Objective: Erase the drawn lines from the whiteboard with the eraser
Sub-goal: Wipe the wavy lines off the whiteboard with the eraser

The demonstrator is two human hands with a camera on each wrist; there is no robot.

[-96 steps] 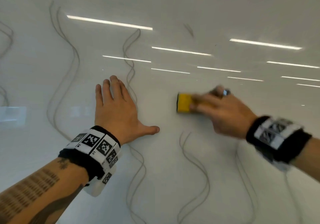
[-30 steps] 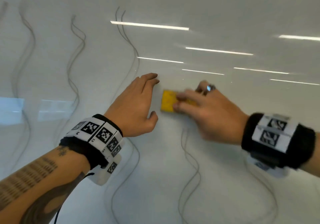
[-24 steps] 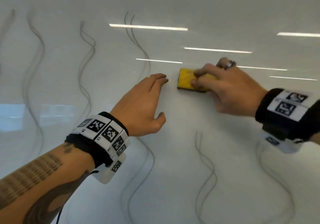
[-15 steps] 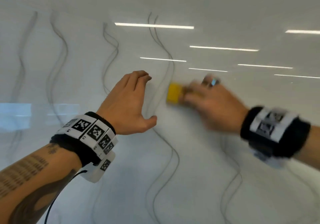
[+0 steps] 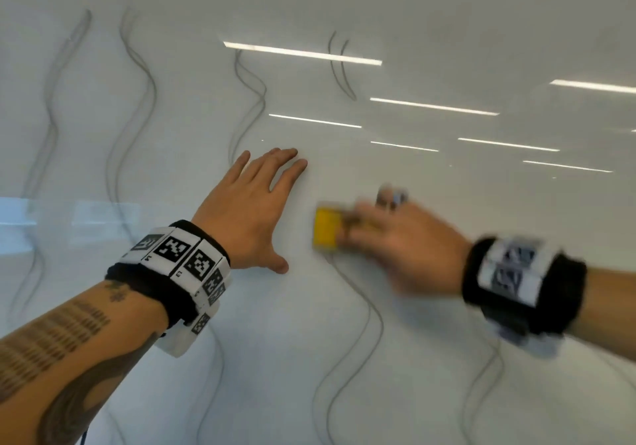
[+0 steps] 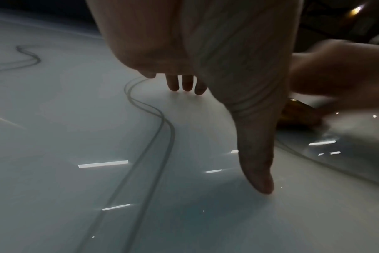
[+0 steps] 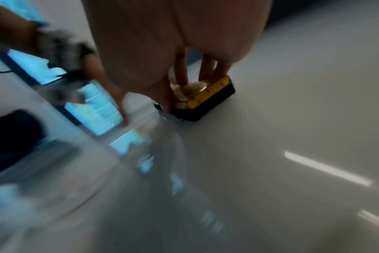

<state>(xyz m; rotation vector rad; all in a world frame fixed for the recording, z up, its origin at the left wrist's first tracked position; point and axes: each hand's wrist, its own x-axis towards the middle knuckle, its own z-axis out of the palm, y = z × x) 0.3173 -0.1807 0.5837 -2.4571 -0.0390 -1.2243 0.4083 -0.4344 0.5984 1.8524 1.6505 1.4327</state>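
Right hand point(image 5: 399, 245) pinches the small yellow-backed block eraser with its black felt base point(image 7: 202, 101), fingers curled over its top so the felt sits flat on the glossy white whiteboard point(image 5: 447, 393), right at the top end of a wavy grey marker line point(image 5: 361, 324). Left hand point(image 5: 247, 210) lies flat beside it, fingers straight and holding nothing, likely bracing the body. Several lines to the left look untouched.

Just left of your eraser point(image 5: 326, 233), your left hand point(image 5: 248, 211) lies flat on the whiteboard point(image 5: 447, 358) and blocks a leftward pass; to the right, far and near, the board lies bare.
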